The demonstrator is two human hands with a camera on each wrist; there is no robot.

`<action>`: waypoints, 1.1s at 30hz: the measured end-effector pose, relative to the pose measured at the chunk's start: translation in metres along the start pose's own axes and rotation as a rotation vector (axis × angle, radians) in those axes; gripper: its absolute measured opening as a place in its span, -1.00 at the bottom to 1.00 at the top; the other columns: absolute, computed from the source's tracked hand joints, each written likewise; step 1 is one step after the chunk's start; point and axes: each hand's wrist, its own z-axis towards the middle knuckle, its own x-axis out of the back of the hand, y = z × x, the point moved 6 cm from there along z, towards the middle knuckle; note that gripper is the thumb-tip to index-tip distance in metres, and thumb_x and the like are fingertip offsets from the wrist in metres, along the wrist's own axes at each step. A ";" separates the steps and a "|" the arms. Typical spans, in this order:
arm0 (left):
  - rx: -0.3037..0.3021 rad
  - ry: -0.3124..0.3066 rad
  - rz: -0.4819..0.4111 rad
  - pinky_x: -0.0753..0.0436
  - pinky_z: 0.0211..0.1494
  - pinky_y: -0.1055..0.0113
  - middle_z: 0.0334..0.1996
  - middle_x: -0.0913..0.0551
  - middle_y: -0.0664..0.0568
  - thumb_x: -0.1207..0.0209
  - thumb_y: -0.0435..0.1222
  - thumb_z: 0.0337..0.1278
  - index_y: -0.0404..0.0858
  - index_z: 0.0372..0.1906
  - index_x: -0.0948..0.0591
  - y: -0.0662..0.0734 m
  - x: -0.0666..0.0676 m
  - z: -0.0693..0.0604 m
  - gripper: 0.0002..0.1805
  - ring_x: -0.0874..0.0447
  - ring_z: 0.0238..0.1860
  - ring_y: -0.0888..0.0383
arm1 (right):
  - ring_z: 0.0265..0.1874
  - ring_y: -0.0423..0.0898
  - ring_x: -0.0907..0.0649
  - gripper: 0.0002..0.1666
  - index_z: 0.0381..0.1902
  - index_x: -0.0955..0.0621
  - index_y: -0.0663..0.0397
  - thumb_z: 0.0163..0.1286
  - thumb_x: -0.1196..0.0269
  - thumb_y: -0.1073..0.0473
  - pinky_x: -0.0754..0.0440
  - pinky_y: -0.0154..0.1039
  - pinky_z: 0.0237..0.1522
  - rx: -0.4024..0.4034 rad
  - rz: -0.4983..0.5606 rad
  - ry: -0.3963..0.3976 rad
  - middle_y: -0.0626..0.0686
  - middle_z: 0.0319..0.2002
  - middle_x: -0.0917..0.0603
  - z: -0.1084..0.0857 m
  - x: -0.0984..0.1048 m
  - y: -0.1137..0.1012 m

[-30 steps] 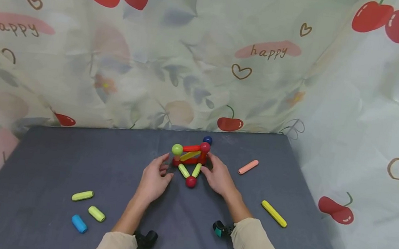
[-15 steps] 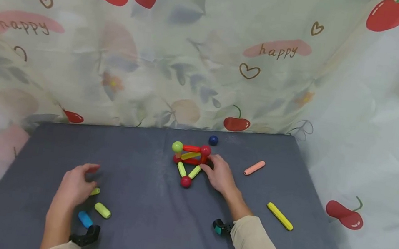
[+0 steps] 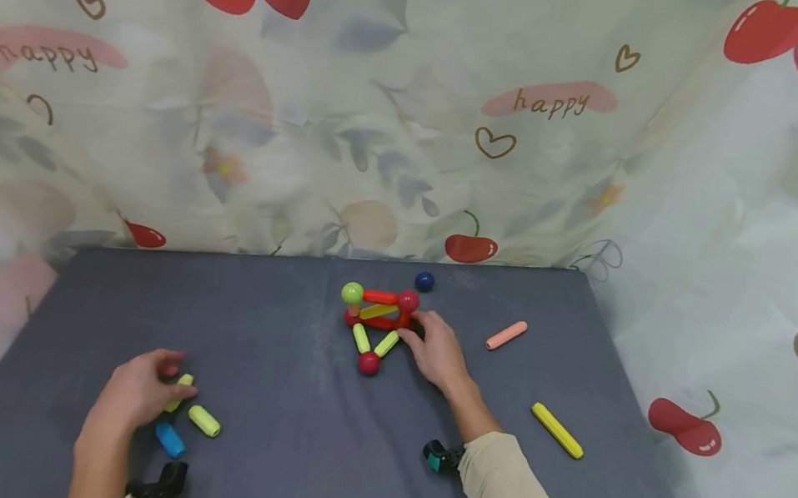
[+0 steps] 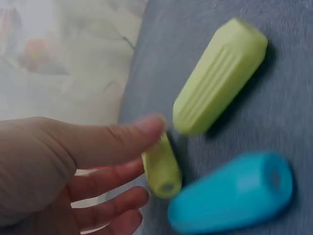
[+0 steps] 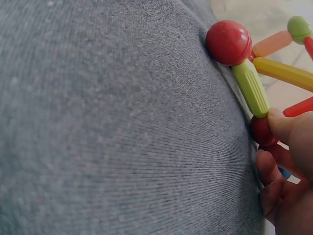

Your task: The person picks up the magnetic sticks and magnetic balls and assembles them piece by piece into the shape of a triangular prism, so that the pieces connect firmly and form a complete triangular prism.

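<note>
Head view: left hand [image 3: 132, 389] pinches lime rod [image 4: 164, 172], right hand [image 3: 440, 353] grips red ball [image 5: 261, 131].
Ball sits near worktop's [image 3: 310, 464] far edge.

On my head-camera feed I can read one word, "happy", in two places on the patterned backdrop [image 3: 325, 117]: on a pink patch [image 3: 54, 49] at the left and on a second pink patch [image 3: 550, 101] right of centre, both in brown, lowercase, handwritten-style letters.
</note>
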 end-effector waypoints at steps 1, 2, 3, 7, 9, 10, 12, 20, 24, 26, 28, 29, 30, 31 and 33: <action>0.007 -0.017 0.004 -0.48 0.22 -0.28 0.21 -0.58 -0.38 -0.39 -0.11 0.21 -0.39 0.40 -0.42 -0.002 0.001 0.000 -0.25 -0.51 0.22 -0.33 | 0.08 0.06 -0.69 -0.48 0.26 -0.61 0.13 0.48 -0.28 -0.03 -0.62 0.03 0.23 0.000 0.000 0.008 0.12 0.06 -0.69 0.000 0.001 0.000; 0.015 -0.033 0.003 -0.50 0.20 -0.26 0.19 -0.60 -0.37 -0.40 -0.12 0.20 -0.40 0.38 -0.43 -0.003 0.001 0.000 -0.25 -0.52 0.19 -0.32 | 0.09 0.06 -0.69 -0.48 0.26 -0.61 0.13 0.48 -0.28 -0.03 -0.62 0.02 0.23 -0.001 -0.002 0.014 0.12 0.07 -0.69 0.000 0.002 0.000; 0.019 -0.043 -0.001 -0.51 0.18 -0.24 0.16 -0.62 -0.35 -0.40 -0.14 0.20 -0.41 0.36 -0.44 -0.005 0.000 0.000 -0.27 -0.54 0.17 -0.29 | 0.09 0.06 -0.69 -0.48 0.26 -0.61 0.14 0.48 -0.28 -0.03 -0.61 0.02 0.23 -0.003 -0.003 0.021 0.12 0.07 -0.69 0.000 0.002 0.001; -0.003 -0.003 -0.010 -0.58 0.03 -0.11 0.02 -0.68 -0.29 -0.34 -0.20 0.27 -0.43 0.25 -0.54 -0.001 -0.003 0.000 -0.44 -0.61 0.02 -0.19 | 0.12 0.06 -0.68 -0.47 0.27 -0.60 0.13 0.48 -0.28 -0.04 -0.61 0.02 0.25 -0.011 -0.005 0.018 0.13 0.10 -0.68 0.000 0.003 0.002; -0.056 0.084 -0.040 -0.59 -0.01 -0.06 -0.01 -0.67 -0.28 -0.28 -0.23 0.32 -0.42 0.22 -0.57 0.011 -0.002 -0.003 -0.53 -0.61 -0.01 -0.15 | 0.13 0.06 -0.68 -0.46 0.28 -0.59 0.13 0.49 -0.27 -0.05 -0.61 0.02 0.25 -0.011 -0.010 0.014 0.12 0.11 -0.68 -0.001 0.003 0.003; -0.095 0.141 -0.057 -0.60 -0.02 -0.04 -0.02 -0.67 -0.27 -0.27 -0.25 0.33 -0.40 0.19 -0.59 0.020 -0.001 -0.004 -0.57 -0.63 -0.03 -0.14 | 0.13 0.05 -0.68 -0.46 0.28 -0.59 0.13 0.49 -0.27 -0.05 -0.61 0.02 0.25 -0.011 -0.010 0.015 0.12 0.11 -0.68 -0.001 0.003 0.003; -0.174 0.232 -0.132 -0.64 0.00 -0.03 -0.02 -0.67 -0.24 -0.25 -0.26 0.36 -0.34 0.17 -0.61 0.045 0.000 -0.007 -0.63 -0.65 -0.02 -0.12 | 0.12 0.06 -0.68 -0.47 0.28 -0.60 0.13 0.48 -0.28 -0.04 -0.61 0.03 0.25 -0.012 -0.003 0.022 0.12 0.11 -0.68 -0.001 0.003 0.003; -0.405 0.230 -0.523 -0.77 -0.04 0.23 -0.09 -0.75 -0.04 -0.44 -0.32 0.14 -0.12 -0.03 -0.64 0.164 -0.055 -0.006 -0.70 -0.81 -0.06 0.04 | 0.08 0.05 -0.71 -0.46 0.27 -0.62 0.10 0.47 -0.29 -0.06 -0.64 0.01 0.20 0.019 -0.051 0.033 0.10 0.07 -0.73 0.000 0.001 -0.001; -0.468 0.157 -0.598 -0.76 -0.12 0.34 -0.19 -0.78 0.02 -0.50 -0.30 0.06 -0.08 -0.11 -0.66 0.196 -0.092 -0.001 -0.70 -0.84 -0.19 0.12 | 0.09 0.06 -0.72 -0.47 0.26 -0.63 0.08 0.46 -0.30 -0.06 -0.64 0.02 0.22 0.030 -0.040 0.031 0.10 0.07 -0.74 0.002 -0.001 -0.004; -0.482 0.153 -0.607 -0.76 -0.15 0.34 -0.22 -0.78 0.03 -0.50 -0.31 0.05 -0.08 -0.13 -0.67 0.203 -0.103 0.000 -0.71 -0.84 -0.23 0.13 | 0.09 0.05 -0.72 -0.48 0.26 -0.63 0.07 0.45 -0.31 -0.06 -0.63 0.02 0.22 0.030 -0.035 0.028 0.09 0.07 -0.74 0.003 -0.002 -0.004; -0.485 0.168 -0.616 -0.77 -0.15 0.32 -0.24 -0.78 0.02 -0.51 -0.32 0.03 -0.09 -0.15 -0.66 0.206 -0.108 0.001 -0.70 -0.84 -0.24 0.13 | 0.09 0.05 -0.72 -0.49 0.25 -0.64 0.05 0.45 -0.31 -0.05 -0.63 0.02 0.22 0.028 -0.032 0.029 0.09 0.07 -0.74 0.003 -0.003 -0.004; -0.487 0.174 -0.618 -0.77 -0.14 0.30 -0.24 -0.78 0.02 -0.51 -0.33 0.03 -0.10 -0.14 -0.66 0.207 -0.109 0.002 -0.70 -0.84 -0.24 0.13 | 0.08 0.06 -0.72 -0.50 0.25 -0.64 0.05 0.45 -0.31 -0.05 -0.63 0.02 0.22 0.027 -0.030 0.032 0.09 0.07 -0.75 0.004 -0.003 -0.004; -0.488 0.178 -0.616 -0.77 -0.13 0.29 -0.24 -0.78 0.01 -0.50 -0.32 0.03 -0.10 -0.14 -0.66 0.208 -0.109 0.003 -0.70 -0.84 -0.24 0.12 | 0.09 0.06 -0.72 -0.50 0.24 -0.64 0.05 0.45 -0.31 -0.04 -0.63 0.02 0.22 0.027 -0.026 0.034 0.09 0.07 -0.75 0.004 -0.002 -0.004; -0.487 0.174 -0.616 -0.78 -0.12 0.27 -0.22 -0.78 0.00 -0.50 -0.31 0.04 -0.11 -0.13 -0.66 0.208 -0.109 0.003 -0.70 -0.84 -0.22 0.11 | 0.09 0.06 -0.72 -0.50 0.25 -0.64 0.05 0.45 -0.31 -0.04 -0.63 0.03 0.23 0.027 -0.025 0.034 0.09 0.07 -0.75 0.004 -0.002 -0.004; -0.484 0.150 -0.606 -0.78 -0.06 0.22 -0.18 -0.78 -0.02 -0.51 -0.29 0.04 -0.12 -0.10 -0.66 0.208 -0.108 0.004 -0.67 -0.84 -0.18 0.10 | 0.09 0.05 -0.72 -0.49 0.26 -0.64 0.05 0.46 -0.30 -0.05 -0.63 0.02 0.23 0.039 -0.030 0.023 0.09 0.08 -0.75 0.005 -0.002 -0.005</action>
